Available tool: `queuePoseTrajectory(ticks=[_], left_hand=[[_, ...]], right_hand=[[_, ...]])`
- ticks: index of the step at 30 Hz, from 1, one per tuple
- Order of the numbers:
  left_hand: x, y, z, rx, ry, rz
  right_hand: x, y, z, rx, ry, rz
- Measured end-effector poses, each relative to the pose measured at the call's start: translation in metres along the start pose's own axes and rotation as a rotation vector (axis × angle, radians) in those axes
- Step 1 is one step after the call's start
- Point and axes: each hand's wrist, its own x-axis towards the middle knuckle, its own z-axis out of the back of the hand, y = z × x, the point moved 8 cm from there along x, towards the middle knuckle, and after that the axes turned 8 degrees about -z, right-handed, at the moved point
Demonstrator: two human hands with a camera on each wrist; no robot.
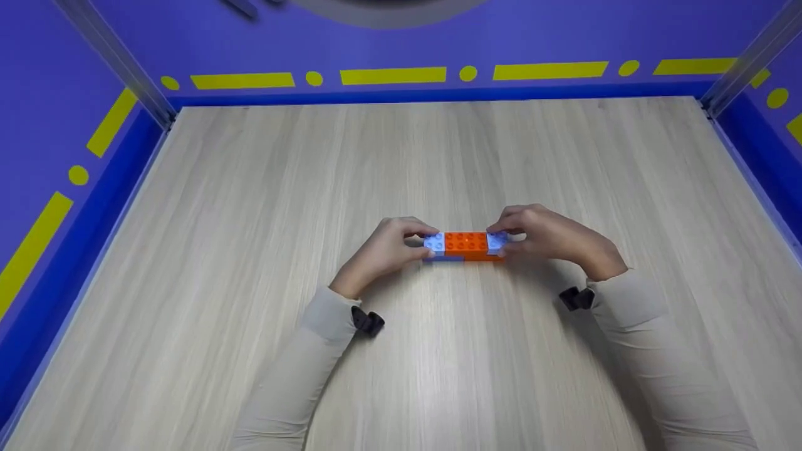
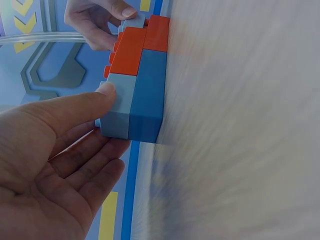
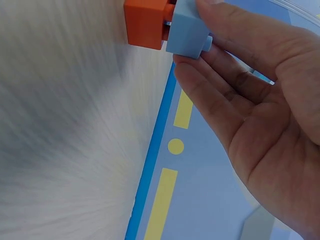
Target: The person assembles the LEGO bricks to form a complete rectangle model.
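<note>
A two-layer block of toy building bricks stands on the table. Its lower layer is a blue brick [image 2: 148, 95] beside an orange brick [image 3: 145, 22]. On top, another orange brick [image 1: 466, 241] sits between two small light blue bricks. My left hand [image 1: 393, 243] pinches the left light blue brick [image 2: 120, 105], thumb on its near face and fingers at the far side. With thumb and fingers, my right hand [image 1: 544, 233] holds the right light blue brick [image 3: 187, 30]. In the right wrist view, a narrow gap with studs showing separates that brick from the orange one below.
The wood-grain table [image 1: 250, 207] spreads around the bricks. Blue-purple walls [image 1: 388, 50] with yellow markings border its back and sides. Each sleeved wrist wears a small black device [image 1: 368, 321]. Part of a grey round shape [image 1: 388, 19] shows at the top edge.
</note>
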Motion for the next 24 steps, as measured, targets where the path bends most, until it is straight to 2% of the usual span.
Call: queuePoseTrajectory(ticks=[24], left_hand=[[-0.0002, -0.0005, 0.0002, 0.002, 0.000, -0.001]], right_hand=[[-0.0001, 0.0007, -0.0008, 0.015, -0.008, -0.019]])
